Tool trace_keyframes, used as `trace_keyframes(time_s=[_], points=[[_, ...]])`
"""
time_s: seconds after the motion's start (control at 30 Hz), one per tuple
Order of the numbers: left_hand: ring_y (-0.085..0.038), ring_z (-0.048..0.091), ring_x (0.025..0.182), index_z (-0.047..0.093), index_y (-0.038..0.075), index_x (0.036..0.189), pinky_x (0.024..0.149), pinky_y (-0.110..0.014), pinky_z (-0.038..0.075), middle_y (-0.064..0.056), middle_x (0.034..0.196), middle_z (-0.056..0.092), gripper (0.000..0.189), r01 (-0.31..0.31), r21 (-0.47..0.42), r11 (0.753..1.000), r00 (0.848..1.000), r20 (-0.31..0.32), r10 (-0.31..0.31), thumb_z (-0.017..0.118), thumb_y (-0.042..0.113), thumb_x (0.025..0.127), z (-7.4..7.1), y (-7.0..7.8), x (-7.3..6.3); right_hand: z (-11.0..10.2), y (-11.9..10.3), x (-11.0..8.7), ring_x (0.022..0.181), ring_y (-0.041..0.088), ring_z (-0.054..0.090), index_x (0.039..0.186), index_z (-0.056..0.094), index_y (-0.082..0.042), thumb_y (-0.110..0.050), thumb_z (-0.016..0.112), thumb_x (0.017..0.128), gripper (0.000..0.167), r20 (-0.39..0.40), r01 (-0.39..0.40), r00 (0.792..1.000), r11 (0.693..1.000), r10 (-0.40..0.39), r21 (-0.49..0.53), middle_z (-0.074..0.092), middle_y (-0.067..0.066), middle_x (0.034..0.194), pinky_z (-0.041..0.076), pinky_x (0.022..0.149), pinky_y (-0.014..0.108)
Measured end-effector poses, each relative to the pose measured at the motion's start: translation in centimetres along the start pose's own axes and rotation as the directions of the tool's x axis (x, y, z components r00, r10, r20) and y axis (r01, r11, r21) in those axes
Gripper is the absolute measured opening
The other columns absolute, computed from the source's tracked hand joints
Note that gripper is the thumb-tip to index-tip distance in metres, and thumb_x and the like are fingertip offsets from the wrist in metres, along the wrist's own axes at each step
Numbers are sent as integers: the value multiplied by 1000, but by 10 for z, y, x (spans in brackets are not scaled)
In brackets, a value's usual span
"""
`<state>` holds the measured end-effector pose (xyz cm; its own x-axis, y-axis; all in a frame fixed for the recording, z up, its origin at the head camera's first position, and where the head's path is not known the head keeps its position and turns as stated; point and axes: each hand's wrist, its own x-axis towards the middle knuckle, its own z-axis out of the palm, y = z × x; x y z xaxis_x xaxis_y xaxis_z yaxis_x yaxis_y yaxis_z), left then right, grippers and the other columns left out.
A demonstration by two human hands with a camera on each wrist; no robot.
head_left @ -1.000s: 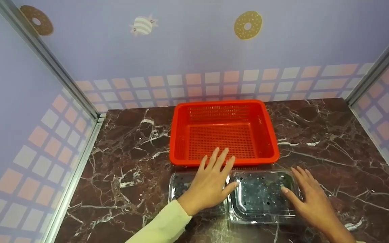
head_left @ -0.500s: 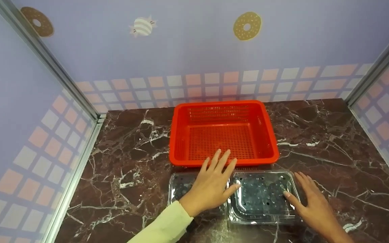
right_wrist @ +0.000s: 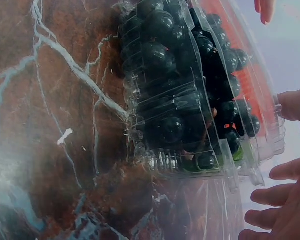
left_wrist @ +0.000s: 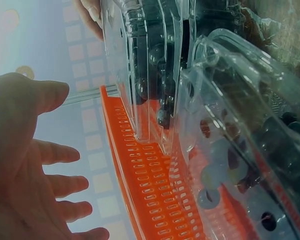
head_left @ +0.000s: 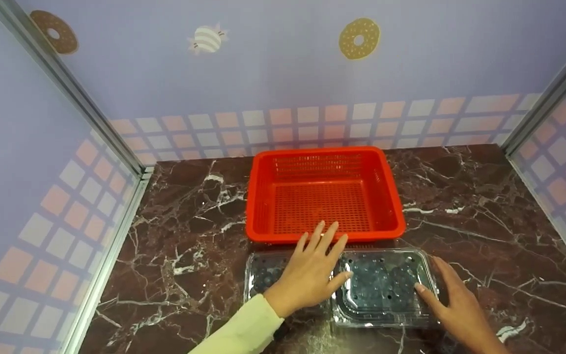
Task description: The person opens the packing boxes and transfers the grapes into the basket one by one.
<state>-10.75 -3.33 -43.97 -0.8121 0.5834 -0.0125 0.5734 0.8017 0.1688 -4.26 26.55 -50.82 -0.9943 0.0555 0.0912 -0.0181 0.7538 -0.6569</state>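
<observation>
Two clear plastic clamshell boxes of dark round fruit, apparently grapes, sit side by side: the left box and the right box. My left hand is above the left box with fingers spread, covering much of it; in the left wrist view that hand holds nothing. My right hand is at the right box's right side, thumb over the lid edge and fingers lower along the side. In the right wrist view, the thumb meets the lid's edge, and the other fingers extend loosely past the box's corner.
A red perforated plastic basket stands just behind the boxes, its floor bare. Dark marble-patterned table lies around them. Patterned lilac walls with metal frame strips enclose the left, back and right.
My right hand has shifted slightly right and toward me, its fingers dropping down beside the right box. My left hand has drifted a little right and nearer. Boxes and basket look unmoved.
</observation>
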Motion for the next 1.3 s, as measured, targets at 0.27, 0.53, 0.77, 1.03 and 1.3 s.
trace_keyframes(time_s=[0.27,0.53,0.77,1.03,1.3], points=[[-31,13,151,21,21,155,120,-52,21,-6,164,11,72,-8,5,1000,1000,-7,9,39,59,97,4,2,-2,2,0,-4,131,55,37,154,22,-13,-41,60,93,77,64,-57,996,998,56,12,33,28,152,30,100,72],[-31,15,150,22,20,155,119,-52,22,-6,164,10,72,-14,27,1000,1000,-2,15,39,59,97,8,3,-3,3,-2,-6,130,56,37,154,22,-11,-47,54,95,76,92,-113,990,993,111,18,35,31,149,30,100,73],[-29,15,150,19,20,155,120,-52,20,-4,164,8,73,-15,31,999,1000,26,14,37,60,97,9,5,-4,6,0,-7,128,54,42,155,21,-14,-48,49,97,72,128,-150,982,987,142,59,36,30,149,35,99,70],[-29,16,150,20,21,155,118,-53,25,-5,164,12,73,-36,29,999,999,24,35,40,59,96,15,9,-5,10,2,-10,126,52,46,155,21,-14,-41,48,100,67,109,-158,983,982,147,100,39,32,145,37,99,67],[-28,13,151,19,25,155,119,-52,23,-3,164,11,72,-43,-14,999,998,43,43,39,60,96,23,16,-3,13,4,-12,130,50,42,156,18,-16,-35,43,102,62,95,-123,989,983,111,134,32,28,151,34,102,66]])
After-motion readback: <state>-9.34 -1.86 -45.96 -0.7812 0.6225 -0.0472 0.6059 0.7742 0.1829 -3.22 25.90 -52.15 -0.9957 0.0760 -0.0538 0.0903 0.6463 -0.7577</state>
